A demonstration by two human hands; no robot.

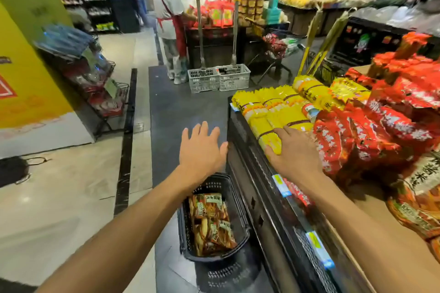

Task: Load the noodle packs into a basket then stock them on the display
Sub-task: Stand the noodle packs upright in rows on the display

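Note:
A black plastic basket (240,219) stands on the floor beside the display, with several orange-brown noodle packs (210,221) lying in it. My left hand (201,150) hovers above the basket with fingers spread, holding nothing. My right hand (291,152) rests flat on a yellow noodle pack (269,137) at the near end of the display's yellow row. The dark display stand (262,188) runs along the right side. Red packs (352,140) are piled behind the yellow ones.
A person in a red apron (170,19) stands at another display ahead, with two grey crates (219,77) on the floor beside them. A wire rack of goods (95,83) lines the left wall. Orange packs (419,211) lie at the display's near right.

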